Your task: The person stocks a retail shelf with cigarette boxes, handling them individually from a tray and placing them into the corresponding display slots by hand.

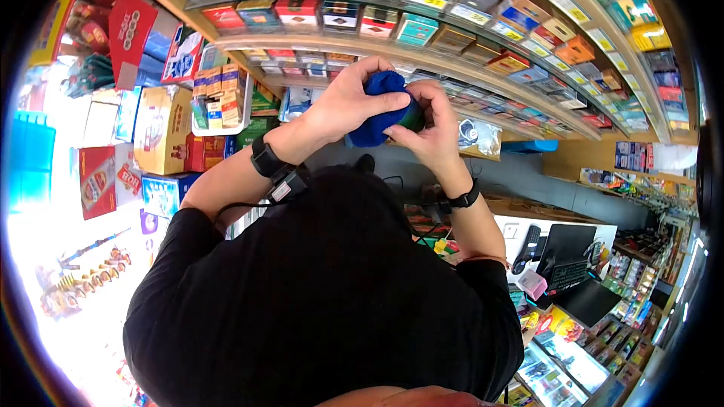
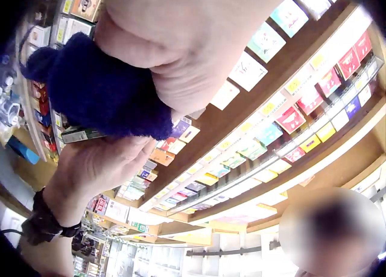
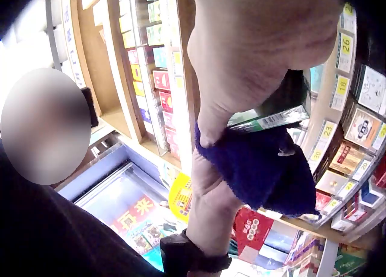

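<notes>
Both hands are raised in front of the chest, close together before the shelves. My left hand (image 1: 339, 103) grips a blue cloth (image 1: 377, 124), its thumb lying across the bunched fabric. My right hand (image 1: 435, 124) holds a small dark green box (image 3: 271, 118), with a barcode on its pale side in the right wrist view. The cloth (image 3: 265, 168) wraps around part of the box and hides much of it. In the left wrist view only a thin edge of the box (image 2: 81, 134) shows beneath the cloth (image 2: 102, 87).
Shelves of small boxes with yellow price tags (image 1: 434, 1) rise directly ahead. To the left stand a white bin of small boxes (image 1: 220, 98) and a tan carton (image 1: 162, 130). At the right, a laptop (image 1: 566, 260) sits on a counter by a glass display case (image 1: 566, 362).
</notes>
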Motion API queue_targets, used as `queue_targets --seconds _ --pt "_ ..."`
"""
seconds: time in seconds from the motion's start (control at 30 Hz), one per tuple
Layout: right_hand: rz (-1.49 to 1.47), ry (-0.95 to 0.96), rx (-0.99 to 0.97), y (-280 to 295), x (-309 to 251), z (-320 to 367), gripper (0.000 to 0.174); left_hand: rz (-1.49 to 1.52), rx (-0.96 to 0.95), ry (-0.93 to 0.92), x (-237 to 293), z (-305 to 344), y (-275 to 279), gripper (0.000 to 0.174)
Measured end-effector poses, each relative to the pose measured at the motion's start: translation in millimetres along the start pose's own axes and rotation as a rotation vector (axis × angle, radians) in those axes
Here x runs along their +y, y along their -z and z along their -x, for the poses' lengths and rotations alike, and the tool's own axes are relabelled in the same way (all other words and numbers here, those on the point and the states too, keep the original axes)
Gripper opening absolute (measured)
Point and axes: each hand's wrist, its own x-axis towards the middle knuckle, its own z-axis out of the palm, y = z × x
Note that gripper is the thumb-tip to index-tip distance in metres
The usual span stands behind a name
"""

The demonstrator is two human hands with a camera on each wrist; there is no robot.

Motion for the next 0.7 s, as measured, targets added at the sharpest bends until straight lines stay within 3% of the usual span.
queue_targets --seconds 0.27,0.33,0.47,0.5,0.6,0.7 --pt "-0.031 0.055 -0.129 -36 -3 -10 0.067 0.105 0.217 0.007 -10 24 39 0.034" --pt "-0.036 0.087 -0.181 -41 -4 -13 0.069 0.280 0.324 0.118 -6 29 47 0.038" --pt "0.068 0.066 -0.134 -50 -7 -21 0.065 0.276 0.184 0.094 -3 38 53 0.042" --pt "0.056 0.055 -0.110 -54 -6 -21 0.063 0.121 0.123 0.051 -8 36 56 0.040" --pt "-0.046 0.000 -0.084 -59 2 -15 0.062 0.112 0.151 0.104 -13 35 52 0.039" --pt "0.077 0.024 -0.119 -50 -7 -15 0.060 0.002 0.216 0.157 -25 27 55 0.043"
